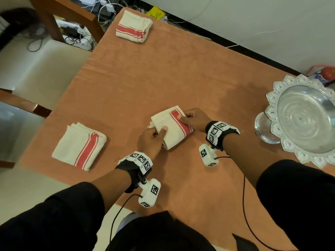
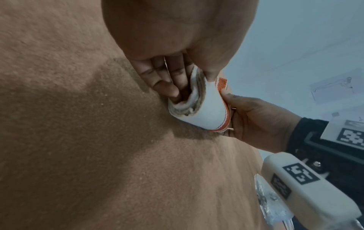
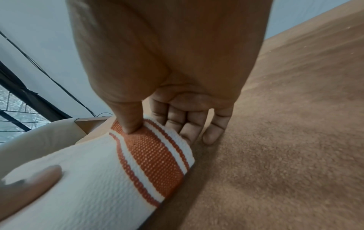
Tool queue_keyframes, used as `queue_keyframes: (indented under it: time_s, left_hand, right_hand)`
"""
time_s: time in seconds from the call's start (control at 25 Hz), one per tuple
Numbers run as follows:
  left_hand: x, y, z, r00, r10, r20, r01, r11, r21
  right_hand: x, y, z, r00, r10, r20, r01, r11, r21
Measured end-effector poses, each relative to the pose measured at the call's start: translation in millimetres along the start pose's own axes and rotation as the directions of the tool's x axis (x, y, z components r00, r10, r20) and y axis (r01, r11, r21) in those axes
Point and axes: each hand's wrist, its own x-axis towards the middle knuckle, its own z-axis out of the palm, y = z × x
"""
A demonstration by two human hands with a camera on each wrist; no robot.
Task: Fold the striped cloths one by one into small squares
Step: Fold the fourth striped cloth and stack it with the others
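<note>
Far left on the orange table cover (image 1: 163, 78) there's a folded cream cloth with a red stripe (image 1: 79, 146), lying flat near the front-left edge, nobody touching it. Another folded striped cloth (image 1: 133, 26) sits way up at the far end of the table, well apart from everything else.

Middle of the table is where the action is: the cloth being folded (image 1: 171, 130), already down to a small thick bundle, red stripe along its right side. The left hand (image 1: 150, 142) grips its near-left edge, thumb pressed on top of the cream part and fingers curled in underneath; in the left wrist view the fingers (image 2: 167, 80) are tucked right into the open layered end of the bundle (image 2: 204, 107). The right hand (image 1: 194, 119) pinches the striped side, thumb planted on the red band (image 3: 155, 155), fingers reaching down behind the fold with the tips at the table cover. The bundle looks lifted a bit at the left, but I can't say for sure.

Over on the right edge sits an ornate silver pedestal tray (image 1: 290, 87), with a red-capped bottle (image 1: 326, 75) just behind it.
</note>
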Motion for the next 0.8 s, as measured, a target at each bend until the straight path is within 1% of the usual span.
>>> queue_keyframes:
  time_s: [0.12,0.24,0.36,0.52,0.6,0.64,0.68,0.72,0.76,0.8]
  left_hand:
    - [-3,-4,-3,1.0,0.009,0.007,-0.01,0.996,0.087]
    - [-2,-8,-6,0.998,0.035,0.046,-0.042,0.988,0.146]
    - [-2,-7,-6,0.998,0.01,0.063,-0.02,0.987,0.162]
    - [-5,-1,-7,0.999,-0.04,0.008,0.039,0.992,0.121]
    - [-7,4,-10,0.998,-0.038,-0.05,0.045,0.988,0.147]
    - [-8,7,-13,0.995,-0.002,-0.103,0.021,0.983,0.183]
    - [-10,10,-16,0.983,0.082,-0.162,-0.042,0.971,0.235]
    - [-11,12,-17,0.955,0.222,-0.197,-0.158,0.943,0.294]
    - [-12,15,-17,0.899,0.399,-0.179,-0.317,0.876,0.363]
    - [-13,17,-17,0.814,0.572,-0.095,-0.478,0.754,0.45]
  right_hand:
    - [8,4,2,0.999,0.019,0.026,-0.017,0.996,-0.084]
    - [10,2,2,0.999,0.026,0.044,-0.018,0.983,-0.18]
    - [8,-6,3,0.998,0.046,0.032,-0.036,0.964,-0.262]
    - [5,-17,6,0.993,0.11,-0.044,-0.119,0.93,-0.349]
    - [2,-19,8,0.986,0.137,-0.099,-0.164,0.916,-0.367]
    - [0,-19,9,0.981,0.146,-0.13,-0.185,0.906,-0.38]
    - [-3,-19,9,0.976,0.146,-0.163,-0.2,0.895,-0.398]
    - [-6,-18,10,0.972,0.136,-0.194,-0.207,0.885,-0.417]
    - [-8,-18,10,0.969,0.119,-0.219,-0.205,0.877,-0.434]
    - [-11,-17,11,0.966,0.095,-0.241,-0.197,0.872,-0.447]
